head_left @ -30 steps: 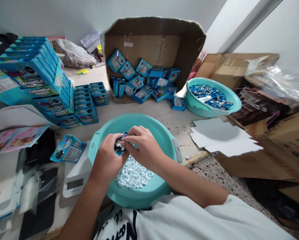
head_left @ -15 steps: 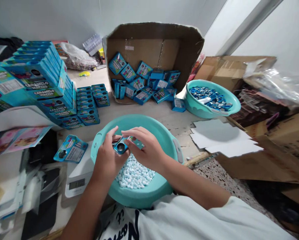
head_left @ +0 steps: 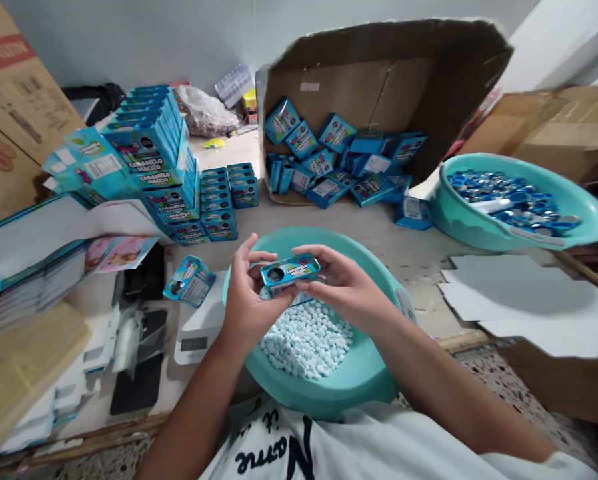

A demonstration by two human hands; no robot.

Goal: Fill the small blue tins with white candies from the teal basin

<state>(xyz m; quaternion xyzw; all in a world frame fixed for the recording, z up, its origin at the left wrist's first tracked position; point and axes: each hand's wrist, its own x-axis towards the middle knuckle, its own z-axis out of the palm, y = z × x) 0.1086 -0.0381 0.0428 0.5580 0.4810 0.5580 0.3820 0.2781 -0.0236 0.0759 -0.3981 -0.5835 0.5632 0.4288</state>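
Note:
A small blue candy box (head_left: 295,269) with a round dark hole at its left end is held level above a turquoise basin (head_left: 373,250). My left hand (head_left: 251,293) grips the box's left end, and my right hand (head_left: 341,287) grips its right end between thumb and fingers. Below them, pale blue and white candies (head_left: 309,343) lie heaped in the basin. Left of the basin, another blue box (head_left: 189,281) rests near a white digital scale (head_left: 191,347), partly hidden by my left forearm.
Stacked blue boxes (head_left: 153,163) stand at the back left. An open cardboard carton (head_left: 409,80) holds several blue boxes. At right are a second turquoise basin (head_left: 479,230) of blue-and-silver pieces and flat white card sheets (head_left: 539,300). A cardboard box (head_left: 23,100) stands far left.
The view has shifted, with the surroundings moving rightward in the picture. The box in my hands has turned from tilted to nearly level, its printed long side now showing between both hands.

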